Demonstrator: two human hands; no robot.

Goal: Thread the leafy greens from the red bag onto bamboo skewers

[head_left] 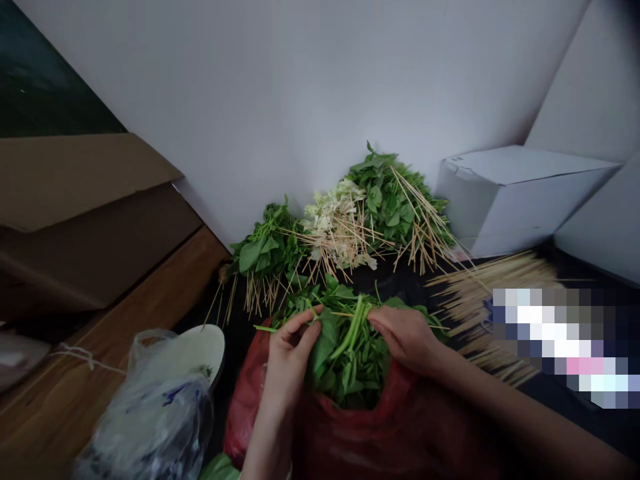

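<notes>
Over an open red plastic bag (345,440) full of leafy greens (363,383), both hands work close together. My right hand (407,337) is closed on a thin wooden skewer (343,314), with green stems (355,327) bunched on it beside the fingertips. The skewer's tail shows past the far side of that hand. My left hand (295,337) pinches a leafy green stem (314,309) between thumb and fingers, near the skewer's other end. A large leaf (326,340) hangs just below these fingertips.
Skewered greens (270,243) and pale, frilly vegetable skewers (335,213) lie against the wall, with more skewered greens (390,200) alongside. Loose skewers (505,280) lie at right, below a white box (530,200). At left are a cardboard box (90,180), white bowl (213,347) and clear plastic bag (150,420).
</notes>
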